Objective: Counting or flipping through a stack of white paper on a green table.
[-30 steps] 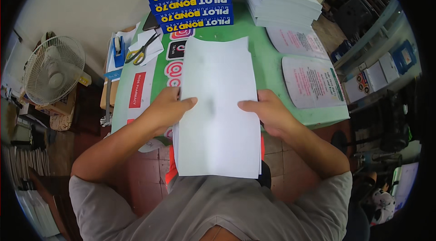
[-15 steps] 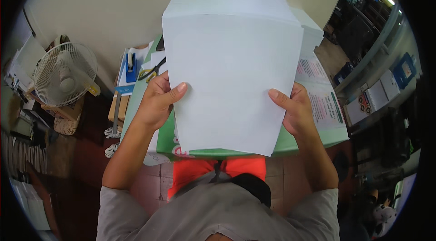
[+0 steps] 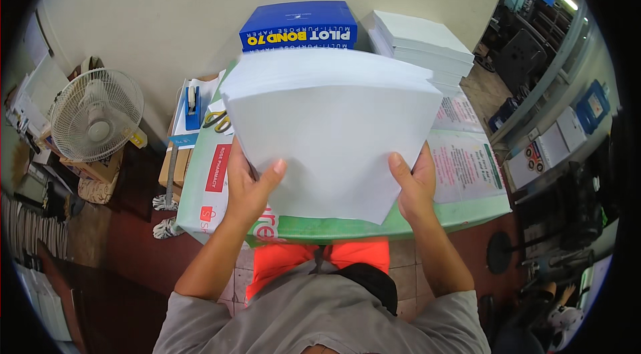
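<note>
A thick sheaf of white paper (image 3: 334, 134) is held at a slant over the near part of a green-covered table (image 3: 320, 227). My left hand (image 3: 257, 184) grips its left side, thumb on the front face and fingers behind. On the opposite side my right hand (image 3: 414, 184) holds it the same way. The sheets' top edges are slightly bowed and fanned. Behind them stand blue paper reams (image 3: 298, 24) and a tall pile of white paper (image 3: 420, 37).
A blue tape dispenser (image 3: 193, 106) and yellow-handled scissors (image 3: 216, 119) lie at the left. A white fan (image 3: 97, 117) stands beyond the table's left side. Printed plastic sheets (image 3: 467, 167) cover the table's right part. Part of another person (image 3: 561, 300) shows at lower right.
The paper went from lying flatter, to raised high with its top flaring, to lower now, its top edge straighter and below the reams' lettering. Both hands moved with it, keeping their grip.
</note>
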`<state>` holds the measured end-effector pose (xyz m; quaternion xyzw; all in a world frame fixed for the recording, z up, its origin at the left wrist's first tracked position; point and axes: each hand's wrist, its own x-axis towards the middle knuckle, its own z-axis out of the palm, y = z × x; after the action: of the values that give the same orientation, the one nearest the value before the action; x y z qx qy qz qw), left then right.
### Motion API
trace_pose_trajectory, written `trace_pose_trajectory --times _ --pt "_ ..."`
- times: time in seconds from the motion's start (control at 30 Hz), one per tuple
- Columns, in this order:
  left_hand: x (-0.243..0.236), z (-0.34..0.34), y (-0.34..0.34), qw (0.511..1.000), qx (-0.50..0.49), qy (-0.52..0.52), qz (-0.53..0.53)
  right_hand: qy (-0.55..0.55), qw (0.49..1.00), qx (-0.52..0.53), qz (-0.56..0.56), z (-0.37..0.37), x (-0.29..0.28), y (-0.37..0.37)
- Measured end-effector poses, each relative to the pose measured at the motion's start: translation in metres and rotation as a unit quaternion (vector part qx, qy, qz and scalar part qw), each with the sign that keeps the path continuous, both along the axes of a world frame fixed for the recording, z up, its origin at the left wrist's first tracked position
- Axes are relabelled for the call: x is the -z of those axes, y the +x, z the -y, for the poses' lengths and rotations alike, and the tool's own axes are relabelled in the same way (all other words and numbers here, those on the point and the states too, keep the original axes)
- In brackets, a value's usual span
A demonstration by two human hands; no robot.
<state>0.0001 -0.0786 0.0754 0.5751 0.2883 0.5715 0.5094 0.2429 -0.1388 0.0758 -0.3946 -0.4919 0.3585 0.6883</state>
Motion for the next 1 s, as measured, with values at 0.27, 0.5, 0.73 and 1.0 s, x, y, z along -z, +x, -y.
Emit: trace_pose_trajectory --times 0.27,0.5,0.73,1.0 --pt "-0.002 0.007 0.002 0.999 -0.030 0.006 0.024 0.042 0.996 0.037 0.073 -0.004 -0.009 -0.006" --pt "-0.014 0.001 0.003 0.999 -0.037 0.037 0.000 0.056 0.996 0.043 0.060 -0.004 -0.021 -0.011" --pt "-0.014 -0.010 0.007 0.996 -0.052 0.071 0.001 0.049 0.995 0.040 0.083 -0.011 -0.020 -0.014" --pt "-0.013 -0.013 0.007 0.994 -0.052 0.101 0.005 0.070 0.996 0.041 0.043 -0.020 -0.016 -0.012"
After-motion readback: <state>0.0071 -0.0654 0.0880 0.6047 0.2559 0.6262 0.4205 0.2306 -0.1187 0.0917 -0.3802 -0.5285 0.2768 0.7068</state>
